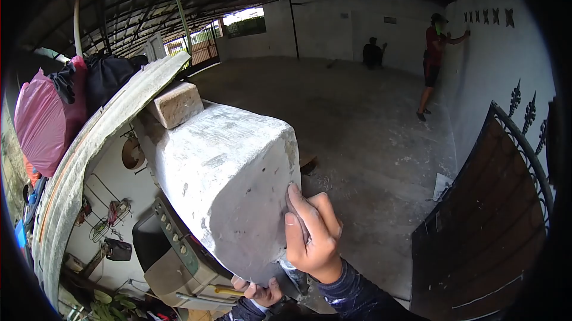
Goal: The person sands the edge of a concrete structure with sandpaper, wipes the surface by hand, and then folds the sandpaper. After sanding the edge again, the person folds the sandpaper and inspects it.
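My right hand (314, 234) pinches a folded dark grey piece that looks like sandpaper (292, 206). It is pressed against the right edge of a white-painted wall end (244, 202), whose surface is patchy and dusty. Below, at the bottom of the same wall end, is my left hand (257, 291) with its fingers curled up near the lower edge. Whatever lies in its palm is hidden. Both forearms wear dark sleeves, and the right one is marked with white dust.
On the wall's top sits a brick (177, 105) beside a corrugated roof sheet (101, 142). Left below stands a washing machine (179, 261). A pink bag (42, 115) lies further left. A brown metal gate (476, 220) stands at right. Two people (433, 53) are near the far walls.
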The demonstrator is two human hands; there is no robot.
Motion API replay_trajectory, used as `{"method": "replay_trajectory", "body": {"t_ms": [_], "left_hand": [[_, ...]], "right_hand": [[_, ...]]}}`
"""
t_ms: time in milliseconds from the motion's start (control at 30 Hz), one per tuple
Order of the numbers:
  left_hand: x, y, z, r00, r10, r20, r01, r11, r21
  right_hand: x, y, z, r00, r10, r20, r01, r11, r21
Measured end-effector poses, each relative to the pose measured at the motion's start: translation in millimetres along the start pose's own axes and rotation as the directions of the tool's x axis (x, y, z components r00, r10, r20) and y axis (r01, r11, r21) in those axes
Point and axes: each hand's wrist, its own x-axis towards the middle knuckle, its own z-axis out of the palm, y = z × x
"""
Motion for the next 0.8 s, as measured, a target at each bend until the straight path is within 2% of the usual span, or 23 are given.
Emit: {"method": "replay_trajectory", "body": {"t_ms": [133,267,333,433,500,667,733,800], "left_hand": [[-3,-2,2,0.999,0.018,-0.039,-0.02,0.999,-0.033],[0,-1,4,0.998,0.018,-0.059,-0.019,1.0,-0.015],[0,0,4,0.998,0.011,-0.055,-0.012,1.0,-0.006],[-4,1,7,0.993,-0.044,-0.112,0.047,0.999,0.024],[-7,-2,7,0.993,-0.036,-0.117,0.04,0.999,0.034],[-2,-2,3,0.997,0.007,-0.081,-0.004,0.999,0.038],[-1,-2,3,0.998,0.034,-0.05,-0.034,0.999,0.009],[0,-1,3,0.998,0.026,-0.051,-0.025,0.999,0.025]], "right_hand": [[21,4,-4,1.0,0.003,0.021,-0.003,1.0,-0.009],[23,9,-2,0.997,-0.075,-0.028,0.075,0.997,0.012],[2,3,-9,0.997,0.053,0.053,-0.056,0.996,0.069],[4,4,-8,0.999,0.033,0.043,-0.034,0.999,0.022],[13,4,-5,1.0,0.004,0.01,-0.004,1.0,-0.027],[15,6,-3,0.998,-0.037,-0.043,0.038,0.999,0.014],[-2,1,-10,0.995,0.069,0.066,-0.072,0.996,0.045],[-4,4,-9,0.998,0.045,0.053,-0.047,0.999,0.025]]}}
